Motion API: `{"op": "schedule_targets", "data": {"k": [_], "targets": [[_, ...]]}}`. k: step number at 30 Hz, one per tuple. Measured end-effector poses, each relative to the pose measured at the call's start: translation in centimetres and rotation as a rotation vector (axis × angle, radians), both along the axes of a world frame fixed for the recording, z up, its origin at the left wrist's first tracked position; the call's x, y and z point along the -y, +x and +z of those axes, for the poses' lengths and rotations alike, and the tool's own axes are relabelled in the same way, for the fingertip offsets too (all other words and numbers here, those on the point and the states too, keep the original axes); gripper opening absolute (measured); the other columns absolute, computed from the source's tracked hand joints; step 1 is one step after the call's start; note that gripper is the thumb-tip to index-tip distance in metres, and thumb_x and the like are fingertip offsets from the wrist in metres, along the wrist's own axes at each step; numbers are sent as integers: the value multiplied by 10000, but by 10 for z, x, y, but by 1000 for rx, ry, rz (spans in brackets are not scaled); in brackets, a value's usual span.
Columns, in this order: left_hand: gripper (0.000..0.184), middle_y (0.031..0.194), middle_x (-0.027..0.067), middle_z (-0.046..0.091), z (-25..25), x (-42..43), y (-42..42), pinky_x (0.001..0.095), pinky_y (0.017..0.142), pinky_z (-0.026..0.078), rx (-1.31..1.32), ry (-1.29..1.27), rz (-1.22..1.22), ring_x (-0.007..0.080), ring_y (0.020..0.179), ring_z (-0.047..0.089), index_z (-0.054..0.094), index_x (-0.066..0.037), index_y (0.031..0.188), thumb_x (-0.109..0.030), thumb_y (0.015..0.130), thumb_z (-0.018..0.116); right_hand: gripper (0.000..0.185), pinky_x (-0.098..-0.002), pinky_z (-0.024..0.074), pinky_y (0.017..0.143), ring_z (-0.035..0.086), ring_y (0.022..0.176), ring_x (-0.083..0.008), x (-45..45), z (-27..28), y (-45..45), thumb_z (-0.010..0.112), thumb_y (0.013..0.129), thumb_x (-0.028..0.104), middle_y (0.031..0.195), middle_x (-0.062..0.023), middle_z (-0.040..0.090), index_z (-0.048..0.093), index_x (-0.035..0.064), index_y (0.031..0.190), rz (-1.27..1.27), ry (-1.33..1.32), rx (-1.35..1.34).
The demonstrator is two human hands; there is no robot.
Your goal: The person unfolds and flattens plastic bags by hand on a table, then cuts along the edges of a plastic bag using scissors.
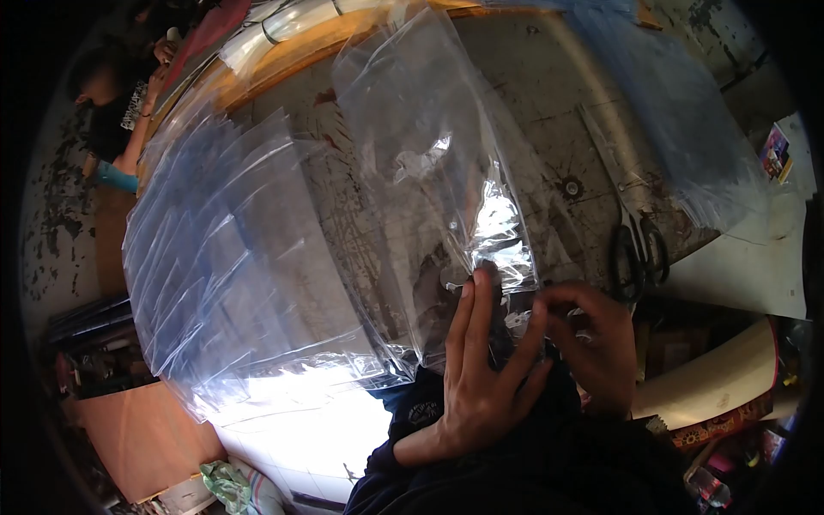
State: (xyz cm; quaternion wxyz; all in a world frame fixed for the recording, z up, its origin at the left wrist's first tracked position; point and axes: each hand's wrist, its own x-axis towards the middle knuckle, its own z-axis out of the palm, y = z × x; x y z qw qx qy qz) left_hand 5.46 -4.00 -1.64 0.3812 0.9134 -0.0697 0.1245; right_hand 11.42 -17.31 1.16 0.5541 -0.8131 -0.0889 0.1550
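A long clear plastic sheet (412, 129), perhaps a flattened bag, lies on the worktable before me, its near end creased and shiny. My left hand (485, 378) rests on that near end with its fingers stretched out and spread. Just to the right, my right hand (601, 343) has its thumb and fingers bent together at the sheet's near right corner; the fingertips are partly hidden. Black-handled scissors (635, 257) lie past my right hand, blades pointing away. To the left, a fanned stack of clear plastic sheets (249, 249) reaches the table's near edge.
Another pile of bluish plastic (678, 112) lies at the right. Rolled plastic (292, 26) runs along the far side. A person (112, 112) is at the far left. Below the table are a brown board (146, 438) and a curved cream sheet (712, 378).
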Motion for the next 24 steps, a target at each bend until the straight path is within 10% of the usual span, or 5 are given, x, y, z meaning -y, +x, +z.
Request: {"op": "schedule_targets", "data": {"k": [11,15,24], "targets": [[576,1398,325,200,-1,2,0,524,992,291,-5,22,34,470,1289,242,592,-164,1183,-163,629,752,181,-229,469,571,608,720,-129,3,2,-5,620,762,-28,862,-97,612,591,15,935,-161,103,-238],[580,1392,319,227,-4,5,2,514,989,299,13,20,63,463,1281,267,598,-175,1175,-162,617,753,240,-238,465,548,571,648,-123,10,-6,-4,726,679,9,870,-90,583,578,23,867,88,107,197],[640,1337,329,312,2,6,3,444,1005,351,32,56,93,433,1243,345,488,24,1237,-150,668,724,255,-257,459,553,572,660,-155,10,-8,-5,741,661,19,862,-87,566,578,26,857,160,-24,224]]}}
